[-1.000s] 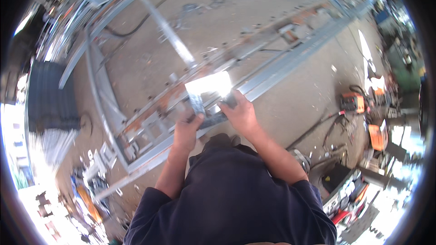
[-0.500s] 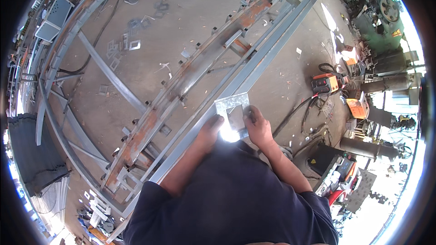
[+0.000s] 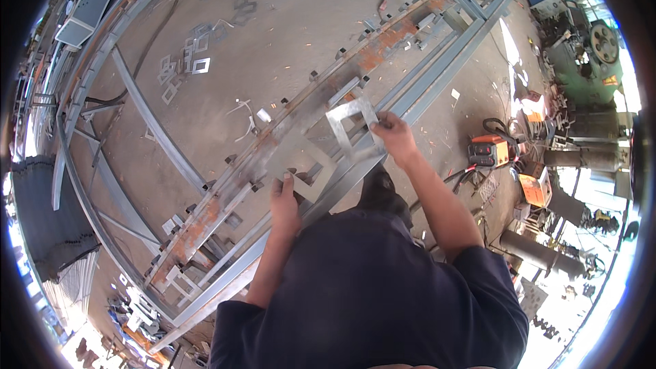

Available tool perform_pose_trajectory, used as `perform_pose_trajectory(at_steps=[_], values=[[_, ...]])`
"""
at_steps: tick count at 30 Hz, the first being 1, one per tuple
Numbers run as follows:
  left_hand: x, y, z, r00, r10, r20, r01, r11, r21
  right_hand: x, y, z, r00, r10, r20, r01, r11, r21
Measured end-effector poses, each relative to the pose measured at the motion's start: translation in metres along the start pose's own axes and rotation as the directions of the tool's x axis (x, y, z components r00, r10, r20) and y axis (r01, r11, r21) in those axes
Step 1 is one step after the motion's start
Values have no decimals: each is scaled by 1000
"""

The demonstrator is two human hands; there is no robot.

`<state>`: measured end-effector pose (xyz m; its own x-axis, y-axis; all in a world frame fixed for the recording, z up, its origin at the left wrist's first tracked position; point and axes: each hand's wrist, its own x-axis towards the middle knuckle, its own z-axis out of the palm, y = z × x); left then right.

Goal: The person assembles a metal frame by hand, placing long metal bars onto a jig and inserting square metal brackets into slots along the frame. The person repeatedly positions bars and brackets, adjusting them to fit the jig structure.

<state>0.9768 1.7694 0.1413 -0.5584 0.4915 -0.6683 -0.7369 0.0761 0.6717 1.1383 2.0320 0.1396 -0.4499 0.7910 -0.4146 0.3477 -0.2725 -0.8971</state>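
Observation:
My right hand (image 3: 396, 138) grips a bright square metal frame (image 3: 339, 130) by its right edge, with the thumb near the cut-out. My left hand (image 3: 284, 206) is closed on the lower left edge of a second metal frame (image 3: 299, 156), duller grey and blurred. The two frames are held apart, tilted, one on each side in front of me. Below them runs a long grey steel beam (image 3: 427, 89), which passes diagonally under my hands.
A rusty steel rail (image 3: 379, 51) with small upright tabs lies beyond the beam. Several loose metal frames (image 3: 200, 66) are scattered on the floor at far left. To the right stands an orange and black machine (image 3: 487, 152) with cables. A curved steel frame (image 3: 102, 222) lies left.
The metal frames, held together before in both hands, are now separated. My right hand has gone forward with one, my left hand leftward with the other. The view has shifted slightly.

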Motion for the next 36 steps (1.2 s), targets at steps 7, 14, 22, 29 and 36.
perform_pose_trajectory(at_steps=[7, 14, 22, 29, 36], values=[[12, -25, 88, 997, 52, -65, -52, 999, 3, 176, -40, -145, 995, 0, -104, -5, 999, -52], [42, -73, 226, 982, -81, -173, 75, 996, -43, 405, -36, -332, 968, -224, -110, 148, 871, -468], [52, -66, 350, 946, -130, -296, 123, 992, -42, 433, -44, -326, 947, -321, 14, 141, 375, -916], [78, -51, 406, 965, -100, -241, 99, 995, -19, 419, -18, -346, 883, -469, -13, 231, 458, -858], [143, -41, 459, 999, -42, 17, 41, 997, 66, 416, -22, -354, 883, -465, -60, 209, 505, -838]])
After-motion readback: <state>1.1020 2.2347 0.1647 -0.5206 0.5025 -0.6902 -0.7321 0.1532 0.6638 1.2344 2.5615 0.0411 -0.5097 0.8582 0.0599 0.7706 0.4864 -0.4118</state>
